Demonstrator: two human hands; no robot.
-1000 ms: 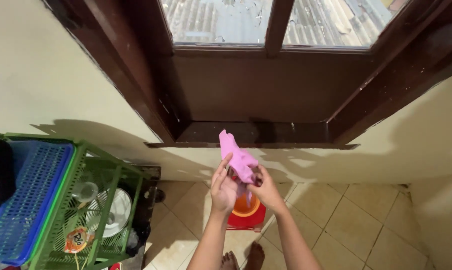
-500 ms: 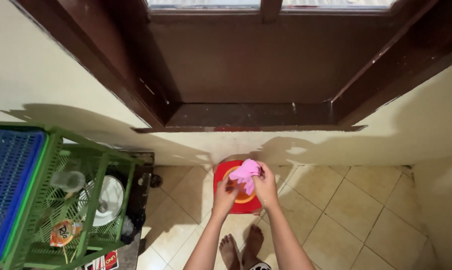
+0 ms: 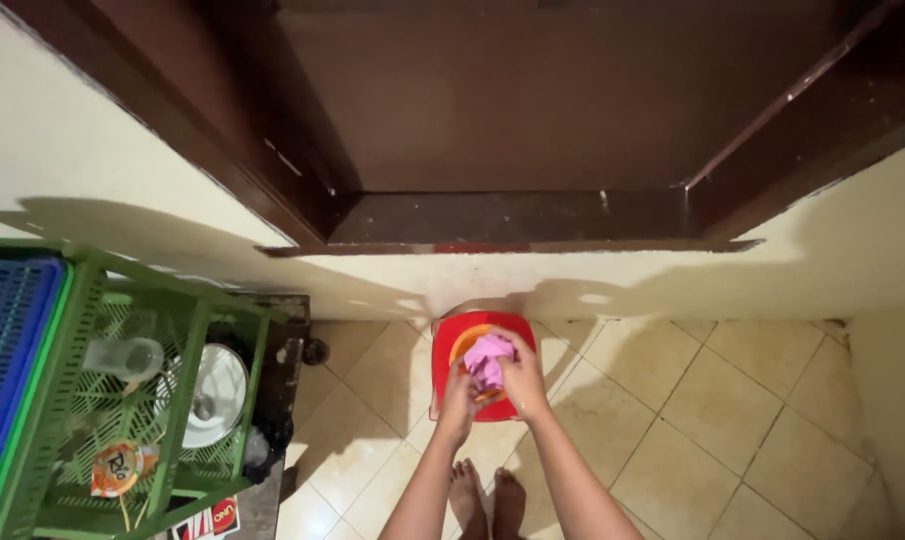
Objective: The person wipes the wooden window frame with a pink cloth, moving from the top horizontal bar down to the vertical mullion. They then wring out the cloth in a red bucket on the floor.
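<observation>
Gripping one pink cloth [image 3: 487,361]: both hands' fingers closed on it, over one red bucket [image 3: 445,350].

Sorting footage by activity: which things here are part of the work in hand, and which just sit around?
In hand:
pink cloth
red bucket
left hand
right hand

Lying about:
green rack
blue basket
white plate
glass
window sill

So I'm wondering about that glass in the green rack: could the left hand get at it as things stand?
Probably not right now. The left hand is down at the red bucket on the pink cloth, and the glass sits well off to the side inside the green rack, behind its bars.
</observation>
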